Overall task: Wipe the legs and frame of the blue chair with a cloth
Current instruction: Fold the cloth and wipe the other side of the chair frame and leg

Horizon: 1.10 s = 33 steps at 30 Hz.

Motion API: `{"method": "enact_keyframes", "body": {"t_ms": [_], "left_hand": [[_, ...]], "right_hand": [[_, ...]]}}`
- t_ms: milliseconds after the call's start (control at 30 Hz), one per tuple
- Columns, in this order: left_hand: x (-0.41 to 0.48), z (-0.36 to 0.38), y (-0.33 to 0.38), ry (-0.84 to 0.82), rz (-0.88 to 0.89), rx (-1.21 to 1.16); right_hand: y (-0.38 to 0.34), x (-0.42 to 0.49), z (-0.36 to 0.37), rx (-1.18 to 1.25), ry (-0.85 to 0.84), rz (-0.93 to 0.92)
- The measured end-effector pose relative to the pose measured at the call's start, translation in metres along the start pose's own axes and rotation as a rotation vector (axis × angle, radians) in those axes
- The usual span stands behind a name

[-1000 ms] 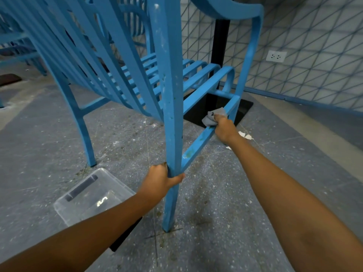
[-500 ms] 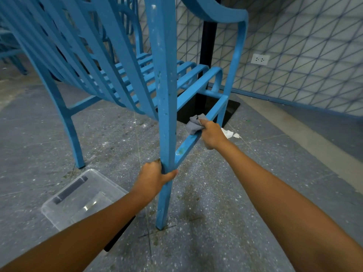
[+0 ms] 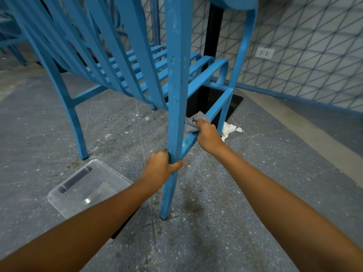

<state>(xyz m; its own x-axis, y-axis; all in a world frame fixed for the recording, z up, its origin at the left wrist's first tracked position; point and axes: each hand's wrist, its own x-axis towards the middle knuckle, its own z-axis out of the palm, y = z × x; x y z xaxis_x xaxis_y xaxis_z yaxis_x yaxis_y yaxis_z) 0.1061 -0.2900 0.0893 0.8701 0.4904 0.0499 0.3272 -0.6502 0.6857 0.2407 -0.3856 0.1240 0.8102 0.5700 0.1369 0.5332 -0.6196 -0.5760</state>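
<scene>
The blue chair (image 3: 177, 75) fills the upper middle of the view, seen from behind, its near rear leg running down to the floor. My left hand (image 3: 160, 168) is wrapped around that leg low down. My right hand (image 3: 208, 135) presses a grey cloth (image 3: 191, 124) against the slanted side rail (image 3: 214, 112) that joins the rear leg to the front leg. The cloth is bunched around the rail's lower part, close to the rear leg.
A clear plastic lid (image 3: 86, 187) lies on the speckled grey floor at lower left. Crumpled white paper (image 3: 228, 129) lies by the chair's front leg. A black post (image 3: 213, 36) on a dark base stands behind the chair. A tiled wall with a socket (image 3: 264, 53) runs at right.
My right hand has slid the cloth down the side rail towards the rear leg. My left hand keeps its hold on the rear leg. The view has shifted slightly.
</scene>
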Motion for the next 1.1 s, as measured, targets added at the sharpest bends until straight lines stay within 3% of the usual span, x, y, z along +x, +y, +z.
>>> {"method": "enact_keyframes", "body": {"t_ms": [267,467,767,1100], "left_hand": [[0.0,0.0,-0.001,-0.015,0.001,-0.011],[0.002,0.001,-0.001,-0.017,0.005,-0.008],[0.002,0.002,-0.002,0.004,0.02,-0.003],[0.002,0.0,0.001,-0.023,-0.013,-0.01]], "right_hand": [[-0.006,0.005,-0.025,0.07,-0.047,0.076],[-0.002,0.002,-0.025,0.011,-0.122,0.036],[-0.015,-0.017,-0.006,-0.088,-0.105,-0.03],[-0.025,-0.016,-0.023,-0.044,-0.151,-0.037]]}}
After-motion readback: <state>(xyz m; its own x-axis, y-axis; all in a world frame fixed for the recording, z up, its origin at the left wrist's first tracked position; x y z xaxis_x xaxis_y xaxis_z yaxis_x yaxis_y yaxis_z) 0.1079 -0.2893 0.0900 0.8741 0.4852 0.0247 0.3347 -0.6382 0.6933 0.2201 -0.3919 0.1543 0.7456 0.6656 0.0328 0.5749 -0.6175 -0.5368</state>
